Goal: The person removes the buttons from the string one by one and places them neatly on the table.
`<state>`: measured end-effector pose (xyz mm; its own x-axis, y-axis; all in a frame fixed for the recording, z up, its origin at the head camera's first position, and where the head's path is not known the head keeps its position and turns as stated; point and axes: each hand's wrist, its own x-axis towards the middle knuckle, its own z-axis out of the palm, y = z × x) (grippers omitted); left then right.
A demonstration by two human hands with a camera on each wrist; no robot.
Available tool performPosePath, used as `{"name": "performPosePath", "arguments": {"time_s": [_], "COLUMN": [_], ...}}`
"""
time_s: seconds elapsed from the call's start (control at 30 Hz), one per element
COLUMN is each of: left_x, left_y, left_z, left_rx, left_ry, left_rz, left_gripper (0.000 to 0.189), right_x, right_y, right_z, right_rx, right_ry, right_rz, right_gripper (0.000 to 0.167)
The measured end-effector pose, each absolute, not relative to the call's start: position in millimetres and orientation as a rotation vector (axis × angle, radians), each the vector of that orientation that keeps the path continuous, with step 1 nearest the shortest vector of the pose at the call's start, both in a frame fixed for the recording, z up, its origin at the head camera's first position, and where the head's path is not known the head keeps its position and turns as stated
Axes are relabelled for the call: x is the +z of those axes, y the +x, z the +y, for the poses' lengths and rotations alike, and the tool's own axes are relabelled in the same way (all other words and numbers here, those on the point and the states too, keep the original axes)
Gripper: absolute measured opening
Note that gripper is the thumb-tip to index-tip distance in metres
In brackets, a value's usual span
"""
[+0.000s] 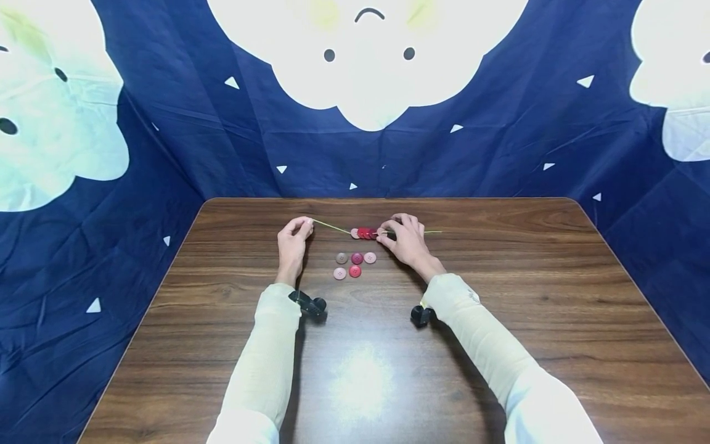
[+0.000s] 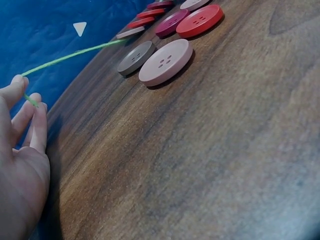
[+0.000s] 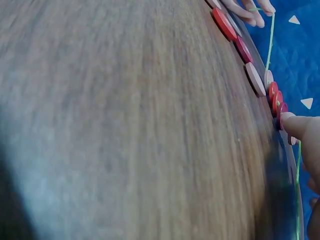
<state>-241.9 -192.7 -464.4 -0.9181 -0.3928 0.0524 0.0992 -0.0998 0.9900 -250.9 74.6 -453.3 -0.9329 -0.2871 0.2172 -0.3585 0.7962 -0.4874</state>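
My right grip (image 1: 407,241) pinches a pale button (image 1: 381,232); at its nine o'clock, my left grip (image 1: 293,246) pinches the green cord (image 2: 77,53).

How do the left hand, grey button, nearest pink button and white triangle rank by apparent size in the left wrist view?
1. Left hand
2. Nearest pink button
3. Grey button
4. White triangle

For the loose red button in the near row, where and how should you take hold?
I'd pinch the red button by the left and right of its rim, coming from above and the person's right. It lies flat with a thick edge; its right side looks open, while the magenta button sits close behind and a pale pink button to its left.
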Motion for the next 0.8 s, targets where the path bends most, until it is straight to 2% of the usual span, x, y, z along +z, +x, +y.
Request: {"name": "performPosePath", "arguments": {"time_s": [0.27, 0.7, 0.8], "left_x": [-464, -441, -448], "left_y": [-242, -228, -232], "left_z": [-194, -190, -191], "left_rx": [-2.122, -2.132, -2.13], "left_ry": [0.339, 0.339, 0.337], "left_rz": [-1.85, -1.89, -1.888], "left_gripper": [0.023, 0.02, 0.022], "right_x": [-453, -454, -453], "right_y": [-251, -249, -249], "right_z": [84, 96, 98], "right_rx": [0.832, 0.847, 0.854], "right_ry": [0.491, 0.475, 0.469], "right_rz": [-2.862, -2.843, -2.837], "right_gripper": [0.026, 0.027, 0.027]}}
